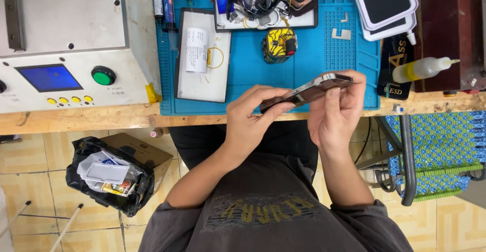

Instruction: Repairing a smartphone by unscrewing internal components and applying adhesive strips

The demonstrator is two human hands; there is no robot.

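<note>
A dark, thin smartphone (310,90) is held edge-on above the near edge of the blue work mat (248,80). My left hand (250,118) grips its lower end, thumb and fingers pinching the edge. My right hand (335,111) holds the upper end, fingers wrapped behind it and fingertips on its top edge. Both hands hover over the wooden bench edge (101,118), in front of my lap.
A grey machine (71,39) with blue screen and green button (103,75) stands at left. On the mat lie a white tray (202,54), a parts tray (266,4), a yellow-black roll (279,44). A squeeze bottle (420,69) lies right. A bag-lined box (114,173) sits on the floor.
</note>
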